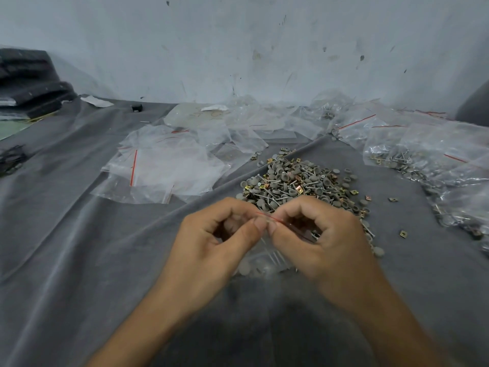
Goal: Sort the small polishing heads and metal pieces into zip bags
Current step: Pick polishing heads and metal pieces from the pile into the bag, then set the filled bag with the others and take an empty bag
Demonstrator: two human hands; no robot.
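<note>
Both my hands hold one small clear zip bag (264, 256) by its red-lined top edge. My left hand (225, 234) pinches the strip from the left, and my right hand (315, 234) pinches it from the right. Grey polishing heads and metal pins show through the bag below my fingers. Just beyond my hands lies a loose pile of grey polishing heads and metal pieces (299, 184) on the grey cloth (79, 260).
Empty zip bags (164, 165) lie spread at the centre left. Filled zip bags (423, 160) crowd the right side. A few stray metal pieces (403, 233) lie to the right of my hands. Dark foam blocks (29, 80) sit at the far left by the wall.
</note>
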